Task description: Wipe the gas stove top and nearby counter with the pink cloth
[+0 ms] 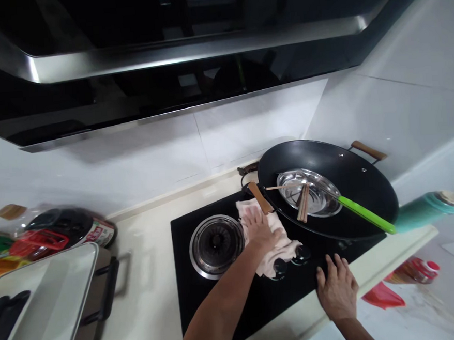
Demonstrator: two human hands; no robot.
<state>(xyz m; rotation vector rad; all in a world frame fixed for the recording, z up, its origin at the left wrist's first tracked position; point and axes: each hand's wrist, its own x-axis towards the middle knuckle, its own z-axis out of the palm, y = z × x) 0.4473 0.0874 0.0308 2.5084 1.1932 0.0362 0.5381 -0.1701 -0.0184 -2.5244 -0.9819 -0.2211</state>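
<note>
My left hand lies flat with fingers spread on a pale pink cloth, pressing it onto the black cooktop. The cloth is crumpled between the left burner and the two control knobs, partly covering the area beside them. Resting on the cooktop's front right edge is my right hand, fingers apart, with nothing in it. Behind the hands sits a large black wok. One of its wooden handles juts out just above my left hand.
In the wok are a metal bowl, chopsticks and a green-handled utensil. A range hood hangs low overhead. Left stand a pale rectangular appliance and bottles. A teal container is at right.
</note>
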